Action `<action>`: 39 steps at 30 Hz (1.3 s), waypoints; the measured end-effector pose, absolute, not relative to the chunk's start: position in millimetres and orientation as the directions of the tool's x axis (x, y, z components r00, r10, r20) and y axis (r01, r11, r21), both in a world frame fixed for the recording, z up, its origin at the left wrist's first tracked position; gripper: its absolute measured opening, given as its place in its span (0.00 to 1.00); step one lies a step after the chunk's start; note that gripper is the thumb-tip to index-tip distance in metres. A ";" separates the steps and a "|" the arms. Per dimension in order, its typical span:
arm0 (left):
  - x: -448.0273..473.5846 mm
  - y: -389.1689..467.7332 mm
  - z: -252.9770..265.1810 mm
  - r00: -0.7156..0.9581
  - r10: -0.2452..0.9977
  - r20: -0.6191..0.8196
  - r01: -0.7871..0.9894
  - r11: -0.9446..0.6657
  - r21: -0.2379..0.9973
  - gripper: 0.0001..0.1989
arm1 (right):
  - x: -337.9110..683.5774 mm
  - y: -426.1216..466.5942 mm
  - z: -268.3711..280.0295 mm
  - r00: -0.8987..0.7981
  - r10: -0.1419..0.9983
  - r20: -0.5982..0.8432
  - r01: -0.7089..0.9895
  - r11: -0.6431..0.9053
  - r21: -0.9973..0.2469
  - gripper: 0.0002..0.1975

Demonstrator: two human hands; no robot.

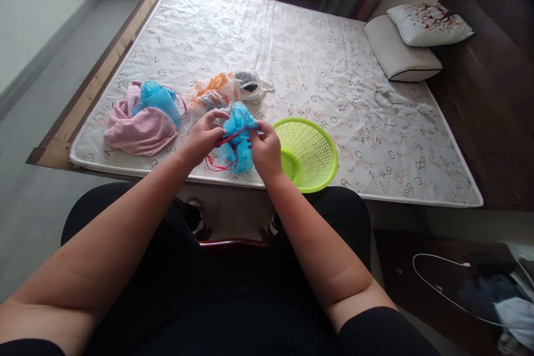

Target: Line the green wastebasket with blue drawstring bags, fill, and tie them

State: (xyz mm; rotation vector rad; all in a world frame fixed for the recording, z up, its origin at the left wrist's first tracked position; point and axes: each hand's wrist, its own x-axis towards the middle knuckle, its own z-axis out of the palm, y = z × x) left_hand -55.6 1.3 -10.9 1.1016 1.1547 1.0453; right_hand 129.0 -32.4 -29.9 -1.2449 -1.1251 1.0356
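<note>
Over the mattress (308, 61), by its near edge: blue plastic bag (241, 115)
Left hand (206, 136): fingers pinching the bag
Right hand (266, 148): fingers grasping its other side
Green basket (315, 156): near edge, beside right hand
Pink cloth (142, 132): toward near-left corner

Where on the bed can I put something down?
Bare mattress lies right of the green basket, along the near edge, and beyond the plastic bags, up to the far edge. On the near left it's crowded: pink cloth, blue plastic in the left hand and right hand.
</note>
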 end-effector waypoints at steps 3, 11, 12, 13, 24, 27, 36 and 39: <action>-60.6 3.9 -17.1 0.135 0.981 -0.142 0.026 0.140 0.990 0.16 | 129.2 -26.6 -31.1 0.184 0.977 -0.112 -0.249 -0.064 -0.966 0.14; -60.7 3.6 -20.9 0.161 0.985 -0.055 0.149 0.031 0.988 0.19 | 134.9 -19.9 -29.3 0.086 0.962 -0.259 -0.543 -0.173 -0.822 0.15; -60.6 3.1 -21.4 0.157 0.987 -0.025 0.162 -0.001 0.987 0.21 | 135.1 -20.6 -28.6 0.061 0.963 -0.263 -0.543 -0.189 -0.818 0.14; -60.9 2.7 -22.4 0.154 0.988 0.003 0.182 -0.031 0.983 0.23 | 135.0 -21.3 -27.8 0.037 0.964 -0.264 -0.536 -0.204 -0.819 0.14; -59.9 4.0 -27.8 0.121 0.993 -0.001 0.066 -0.007 0.998 0.36 | 124.9 -30.3 -15.7 -0.187 0.967 -0.170 -0.392 -0.232 -0.890 0.31; -59.2 4.0 -24.6 0.144 0.990 0.007 0.101 -0.022 0.995 0.22 | 121.8 -32.2 -21.8 -0.169 0.978 -0.121 -0.302 -0.168 -0.938 0.36; -70.6 8.0 -17.2 -0.077 0.994 0.072 0.313 -0.045 0.949 0.06 | 129.2 -20.6 -42.5 0.092 0.969 -0.231 -0.260 -0.201 -0.945 0.14; -77.4 12.5 -14.7 -0.126 0.989 0.084 0.381 -0.030 0.924 0.07 | 134.7 -18.6 -40.8 0.174 0.951 -0.256 -0.276 -0.203 -0.940 0.16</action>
